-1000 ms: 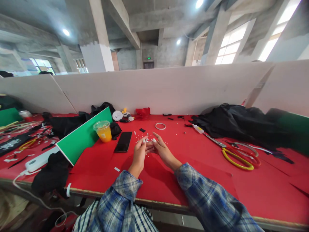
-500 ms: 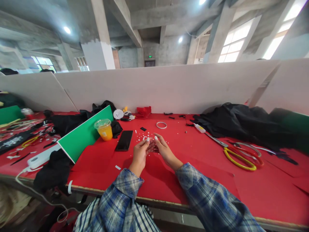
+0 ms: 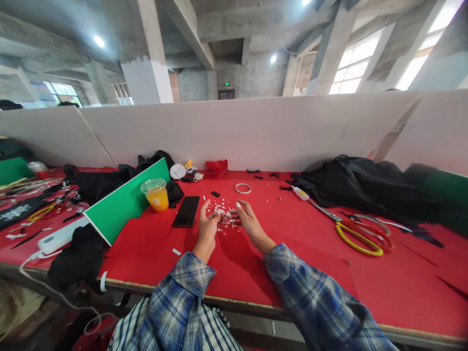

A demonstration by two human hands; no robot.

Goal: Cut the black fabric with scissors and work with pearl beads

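Observation:
Small white beads [image 3: 225,212] lie scattered on the red tabletop [image 3: 292,234], thickest between my two hands. My left hand [image 3: 207,230] is at the left side of this patch, thumb raised and apart from the fingers, which reach in among the beads. Across from it, my right hand [image 3: 250,224] has its thumb up and its fingers stretched inward at the beads' right side. Both hands are open, their palms facing each other. Whether a few beads rest on the fingers I cannot tell.
A black phone [image 3: 186,211] and a cup of orange drink [image 3: 155,195] stand left, beside a green board [image 3: 127,202]. A white ring [image 3: 243,188] lies behind the hands. Scissors with yellow and red handles [image 3: 360,239], a small glue bottle [image 3: 300,193] and black cloth [image 3: 358,180] are on the right.
My hands have moved apart and their fingers have spread. More white beads now show between them, and the patch of beads looks wider.

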